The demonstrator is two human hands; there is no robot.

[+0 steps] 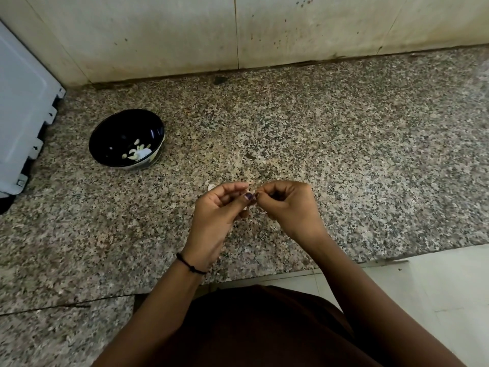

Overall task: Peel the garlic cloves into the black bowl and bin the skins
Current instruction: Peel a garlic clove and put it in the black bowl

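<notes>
Above the speckled granite counter [344,144], my left hand [219,215] and my right hand [288,207] meet fingertip to fingertip and pinch a small garlic clove [253,195] between them; the clove is mostly hidden by the fingers. Bits of pale garlic skin [211,187] lie on the counter just behind and under the hands. The black bowl [105,133] stands to the far left of the hands, with several peeled cloves [137,152] in its bottom.
A white appliance or lidded box [21,123] takes up the counter's left end, close to the bowl. The tiled wall [238,30] closes off the back. The counter's front edge runs just below my wrists, with pale floor [436,300] at lower right.
</notes>
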